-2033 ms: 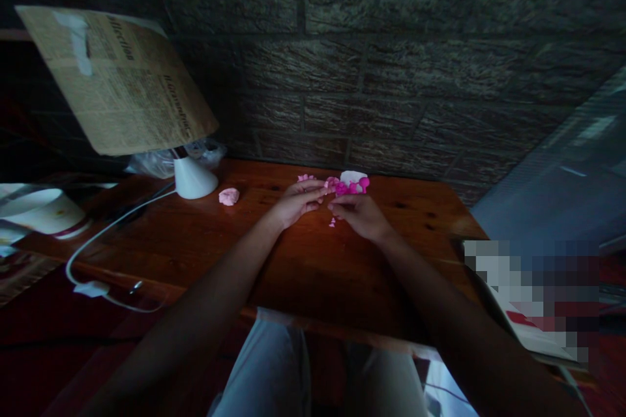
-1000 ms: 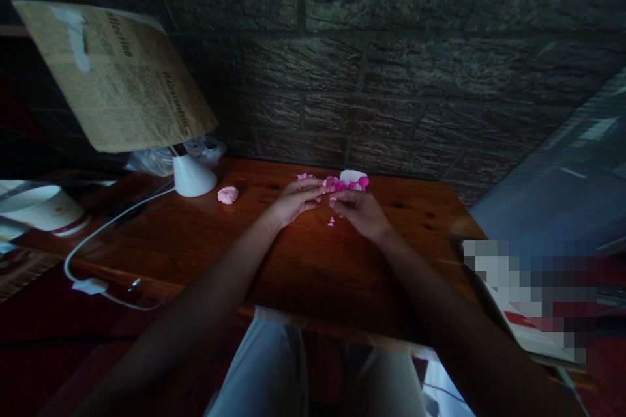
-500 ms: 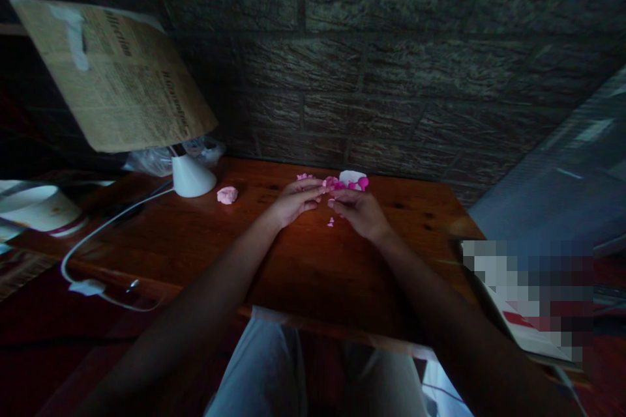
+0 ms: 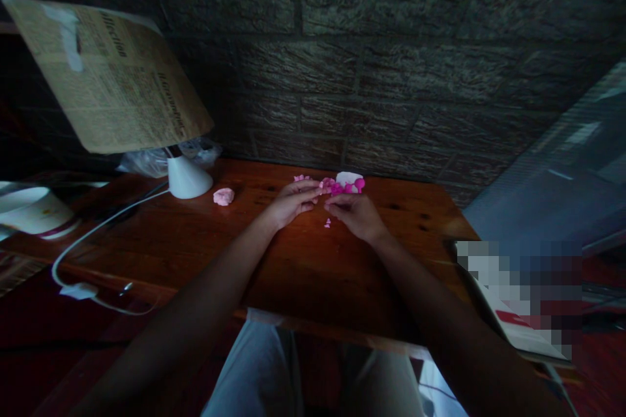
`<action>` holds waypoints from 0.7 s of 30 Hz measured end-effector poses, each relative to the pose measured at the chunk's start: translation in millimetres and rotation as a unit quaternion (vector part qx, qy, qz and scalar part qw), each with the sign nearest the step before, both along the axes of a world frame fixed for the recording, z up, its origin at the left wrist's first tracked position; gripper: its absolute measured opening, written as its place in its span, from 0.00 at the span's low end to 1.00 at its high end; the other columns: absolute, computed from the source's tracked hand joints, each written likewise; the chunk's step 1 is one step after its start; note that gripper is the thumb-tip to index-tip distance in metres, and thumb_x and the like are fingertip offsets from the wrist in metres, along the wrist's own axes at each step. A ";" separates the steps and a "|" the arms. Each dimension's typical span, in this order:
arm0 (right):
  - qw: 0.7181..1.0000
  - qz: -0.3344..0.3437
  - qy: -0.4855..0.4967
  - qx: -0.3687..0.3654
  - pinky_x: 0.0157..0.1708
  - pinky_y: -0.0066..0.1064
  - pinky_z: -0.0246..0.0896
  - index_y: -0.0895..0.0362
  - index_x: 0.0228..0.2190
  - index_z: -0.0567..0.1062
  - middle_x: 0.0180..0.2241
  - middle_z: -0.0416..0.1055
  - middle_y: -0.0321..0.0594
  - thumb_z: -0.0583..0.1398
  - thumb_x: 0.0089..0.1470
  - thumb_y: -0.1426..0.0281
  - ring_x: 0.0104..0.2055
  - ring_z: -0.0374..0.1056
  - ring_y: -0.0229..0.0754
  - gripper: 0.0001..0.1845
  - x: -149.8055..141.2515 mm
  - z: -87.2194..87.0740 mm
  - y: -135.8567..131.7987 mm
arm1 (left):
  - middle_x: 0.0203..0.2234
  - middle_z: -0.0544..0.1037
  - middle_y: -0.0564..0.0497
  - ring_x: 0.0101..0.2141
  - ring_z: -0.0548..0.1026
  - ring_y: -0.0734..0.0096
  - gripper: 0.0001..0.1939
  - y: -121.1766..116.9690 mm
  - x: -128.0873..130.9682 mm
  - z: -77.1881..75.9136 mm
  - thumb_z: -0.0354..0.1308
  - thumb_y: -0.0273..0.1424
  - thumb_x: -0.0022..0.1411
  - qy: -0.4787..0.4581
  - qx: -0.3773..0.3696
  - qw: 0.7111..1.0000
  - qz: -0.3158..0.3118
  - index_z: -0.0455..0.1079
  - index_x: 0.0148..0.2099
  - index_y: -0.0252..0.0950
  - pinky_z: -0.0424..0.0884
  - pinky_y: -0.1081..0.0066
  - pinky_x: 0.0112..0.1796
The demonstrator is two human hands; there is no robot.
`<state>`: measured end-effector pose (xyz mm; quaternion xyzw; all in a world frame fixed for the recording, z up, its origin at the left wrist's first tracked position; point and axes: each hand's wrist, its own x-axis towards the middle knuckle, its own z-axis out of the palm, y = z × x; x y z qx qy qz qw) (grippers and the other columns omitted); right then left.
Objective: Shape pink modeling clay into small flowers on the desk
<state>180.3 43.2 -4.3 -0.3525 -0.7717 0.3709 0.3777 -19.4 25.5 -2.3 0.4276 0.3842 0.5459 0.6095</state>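
Pink, clay-like pieces [image 4: 327, 186] lie bunched at the back of the wooden table. My left hand [image 4: 293, 203] rests beside them, fingers stretched out, the tips at the edge of the bunch; whether they press on it I cannot tell. Brighter magenta bits [image 4: 348, 188] sit in front of a small white object [image 4: 349, 178]. Just nearer to me, my right hand [image 4: 359, 215] is closed in a pinch, and what it holds is hidden. A few tiny pink crumbs [image 4: 327, 223] lie between the hands. Other pink pieces [image 4: 301, 178] show behind my left hand.
To the left is a pale pink lump [image 4: 223, 197] by a white lamp base [image 4: 190, 177] with a newsprint shade [image 4: 112, 78]. Its white cord [image 4: 92, 221] hangs over the table edge. A paper cup [image 4: 36, 212] stands far left; a brick wall [image 4: 332, 65] rises behind.
My right hand has shifted slightly away from the left fingertips, and the small pink bit at its fingertips is no longer visible. My left hand keeps its pose. The whole view has slid a little.
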 end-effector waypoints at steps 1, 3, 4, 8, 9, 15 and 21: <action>1.000 -0.004 -0.008 0.004 0.47 0.39 0.74 0.53 0.35 0.85 0.38 0.85 0.39 0.65 0.57 0.69 0.38 0.80 0.43 0.07 0.5 -0.2 0.3 | 0.35 0.81 0.50 0.32 0.75 0.79 0.12 -0.1 0.0 0.1 0.75 0.28 0.53 0.002 0.002 1.000 -0.001 0.83 0.41 0.37 0.70 0.78 0.33; 1.000 -0.006 -0.023 0.013 0.46 0.39 0.74 0.53 0.35 0.85 0.38 0.85 0.39 0.64 0.58 0.71 0.37 0.80 0.43 0.08 1.2 -0.3 0.7 | 0.35 0.81 0.50 0.32 0.75 0.79 0.11 -0.3 0.1 0.2 0.75 0.28 0.54 0.006 0.007 1.000 -0.004 0.83 0.41 0.37 0.69 0.78 0.32; 0.999 -0.005 -0.028 0.017 0.46 0.39 0.74 0.53 0.36 0.86 0.38 0.85 0.39 0.63 0.58 0.72 0.38 0.80 0.43 0.09 1.3 -0.3 0.7 | 0.35 0.81 0.50 0.32 0.75 0.79 0.11 -0.4 0.2 0.3 0.75 0.28 0.54 0.008 0.007 1.000 -0.004 0.83 0.41 0.37 0.69 0.78 0.32; 0.999 -0.001 -0.037 0.015 0.48 0.40 0.74 0.54 0.36 0.86 0.40 0.85 0.41 0.63 0.58 0.74 0.40 0.80 0.44 0.09 0.6 0.9 -0.2 | 0.35 0.81 0.50 0.32 0.74 0.78 0.11 -0.4 0.8 1.0 0.75 0.29 0.54 0.015 0.001 1.000 0.001 0.83 0.41 0.37 0.69 0.78 0.33; 0.999 0.000 -0.038 0.011 0.49 0.40 0.74 0.54 0.36 0.85 0.40 0.85 0.41 0.64 0.58 0.73 0.41 0.80 0.44 0.09 0.2 1.3 -0.6 | 0.35 0.81 0.50 0.32 0.74 0.78 0.11 -0.4 1.1 1.1 0.75 0.29 0.54 0.015 0.001 1.000 0.002 0.83 0.41 0.37 0.69 0.78 0.33; 0.999 0.007 -0.035 0.017 0.47 0.36 0.73 0.55 0.35 0.85 0.38 0.85 0.40 0.63 0.59 0.73 0.39 0.80 0.42 0.08 -1.4 3.0 -3.5 | 0.35 0.81 0.51 0.31 0.75 0.79 0.12 -0.9 3.2 1.9 0.76 0.28 0.52 0.003 0.004 1.000 -0.004 0.82 0.40 0.36 0.70 0.78 0.33; 0.998 0.005 -0.046 0.038 0.43 0.34 0.71 0.54 0.33 0.84 0.35 0.85 0.38 0.63 0.59 0.73 0.36 0.79 0.41 0.08 -2.0 2.3 -4.1 | 0.35 0.82 0.51 0.31 0.76 0.80 0.11 -1.3 2.8 1.6 0.76 0.27 0.52 -0.006 0.001 1.000 -0.004 0.82 0.40 0.36 0.71 0.77 0.35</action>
